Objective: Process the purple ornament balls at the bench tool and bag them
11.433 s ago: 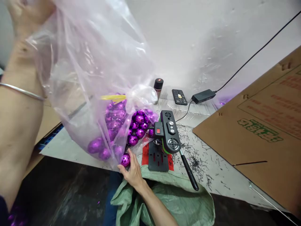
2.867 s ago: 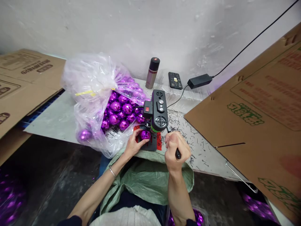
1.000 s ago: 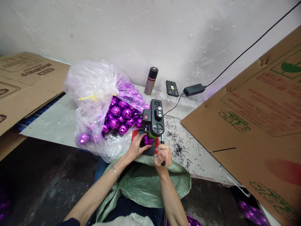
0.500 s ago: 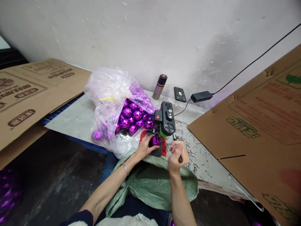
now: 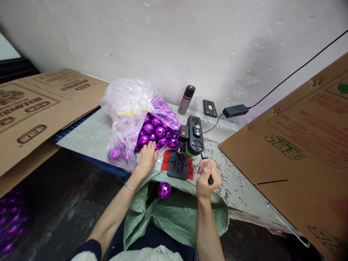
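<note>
Gripping: right hand (image 5: 206, 174) fisted round press lever (image 5: 207, 170)
Left hand (image 5: 147, 157): open, fingers on bagged purple balls (image 5: 152, 132), near table's front edge (image 5: 89, 159)

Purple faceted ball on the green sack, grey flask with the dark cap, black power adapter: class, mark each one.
Purple faceted ball (image 5: 164, 189), head view, centre of its face.
Grey flask (image 5: 185, 102), head view, mid body.
Black power adapter (image 5: 235, 110), head view, top surface.

Left hand (image 5: 147, 158): reaching into the clear bag (image 5: 130, 112) of purple balls (image 5: 152, 132)
Right hand (image 5: 205, 177): gripping the black lever (image 5: 206, 167) of the small press (image 5: 191, 139)
Loose ball (image 5: 164, 189): on the green sack (image 5: 176, 214); base plate (image 5: 178, 168) bare
</note>
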